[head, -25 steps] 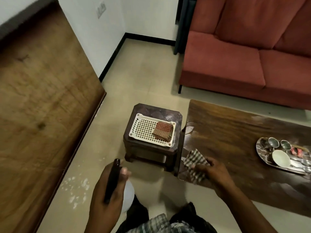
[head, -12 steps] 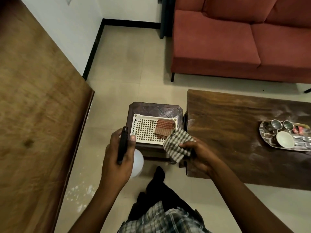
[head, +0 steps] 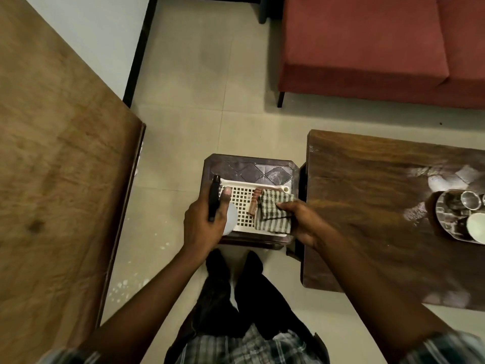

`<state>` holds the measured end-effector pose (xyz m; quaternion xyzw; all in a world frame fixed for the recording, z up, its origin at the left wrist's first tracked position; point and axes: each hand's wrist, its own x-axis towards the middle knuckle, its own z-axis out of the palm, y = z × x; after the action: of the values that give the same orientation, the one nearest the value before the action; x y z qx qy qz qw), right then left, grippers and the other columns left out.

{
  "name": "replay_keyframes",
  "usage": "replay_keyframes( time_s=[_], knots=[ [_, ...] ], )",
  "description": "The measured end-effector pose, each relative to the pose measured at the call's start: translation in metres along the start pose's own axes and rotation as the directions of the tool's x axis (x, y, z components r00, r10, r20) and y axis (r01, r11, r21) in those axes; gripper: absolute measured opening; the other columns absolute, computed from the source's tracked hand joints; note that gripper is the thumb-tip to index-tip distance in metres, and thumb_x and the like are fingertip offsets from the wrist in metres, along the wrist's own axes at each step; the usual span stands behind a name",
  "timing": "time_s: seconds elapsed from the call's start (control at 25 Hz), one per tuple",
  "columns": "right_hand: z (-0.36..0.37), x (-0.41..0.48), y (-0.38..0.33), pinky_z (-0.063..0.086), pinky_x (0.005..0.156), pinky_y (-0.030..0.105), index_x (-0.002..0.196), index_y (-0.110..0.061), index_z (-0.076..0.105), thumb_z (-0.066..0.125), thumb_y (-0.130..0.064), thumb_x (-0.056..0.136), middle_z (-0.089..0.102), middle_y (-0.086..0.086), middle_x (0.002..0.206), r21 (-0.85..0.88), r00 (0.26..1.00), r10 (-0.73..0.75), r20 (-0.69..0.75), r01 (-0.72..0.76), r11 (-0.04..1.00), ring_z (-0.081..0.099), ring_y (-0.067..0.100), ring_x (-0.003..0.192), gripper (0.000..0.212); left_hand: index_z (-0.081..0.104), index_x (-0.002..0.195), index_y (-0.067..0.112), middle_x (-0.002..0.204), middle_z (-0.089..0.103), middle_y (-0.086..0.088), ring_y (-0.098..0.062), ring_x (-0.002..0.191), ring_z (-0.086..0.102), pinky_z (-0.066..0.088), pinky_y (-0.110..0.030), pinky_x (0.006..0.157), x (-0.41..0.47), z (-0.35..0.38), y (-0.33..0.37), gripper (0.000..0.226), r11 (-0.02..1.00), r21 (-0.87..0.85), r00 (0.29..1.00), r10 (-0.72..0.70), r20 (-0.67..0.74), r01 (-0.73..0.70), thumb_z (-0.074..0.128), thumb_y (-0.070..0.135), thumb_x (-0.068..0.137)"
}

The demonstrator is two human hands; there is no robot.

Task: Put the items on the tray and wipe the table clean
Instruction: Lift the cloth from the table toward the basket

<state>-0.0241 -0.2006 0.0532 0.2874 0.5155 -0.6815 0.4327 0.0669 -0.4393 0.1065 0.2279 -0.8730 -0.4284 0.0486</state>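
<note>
Hovering over the white basket [head: 242, 203] on the stool [head: 252, 166], the checked cloth [head: 274, 214] is gripped by the right hand [head: 301, 222], while the spray bottle [head: 214, 198] is clasped in the left hand [head: 202, 224]. Cups [head: 471, 204] and 1 bowl [head: 476, 227] are already gathered on the steel tray [head: 443, 219] — the table [head: 367, 193] is judged wiped, though streaked — so only stowing the tools seems left.

floor [head: 210, 74]: beige tiles | sofa [head: 367, 43]: red, far right | wall [head: 99, 30]: white, black skirting [head: 140, 48]

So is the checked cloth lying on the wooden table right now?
No, the right hand holds the checked cloth over the white basket on the stool.
</note>
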Motion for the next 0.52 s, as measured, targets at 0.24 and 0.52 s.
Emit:
replay_keyframes(
  time_s=[0.24,0.52],
  knots=[
    [0.012,0.074,0.006,0.065,0.087,0.054,0.138,-0.011,0.055,0.061,-0.001,0.103,0.075,0.019,0.126,-0.265,0.989,-0.065,-0.133,0.028,0.964,0.077,0.034,0.111,0.036,0.05,0.14,0.035,0.091,0.074,0.0,-0.025,0.086,0.073,0.057,-0.034,0.077,0.045,0.05,-0.04,0.047,0.997,0.027,0.997,-0.071,0.002,0.071,0.048,0.066,0.104],
    [0.012,0.119,0.025,0.057,0.107,0.056,0.141,-0.012,0.056,0.062,-0.007,0.105,0.062,0.015,0.143,-0.414,0.953,-0.168,-0.253,0.05,0.909,0.066,0.034,0.126,0.037,0.051,0.143,0.036,0.093,0.071,0.015,-0.014,0.089,0.074,0.061,-0.037,0.08,0.058,0.083,-0.078,0.05,0.997,0.068,0.99,-0.054,0.128,0.046,0.05,0.067,0.104]
  ],
)
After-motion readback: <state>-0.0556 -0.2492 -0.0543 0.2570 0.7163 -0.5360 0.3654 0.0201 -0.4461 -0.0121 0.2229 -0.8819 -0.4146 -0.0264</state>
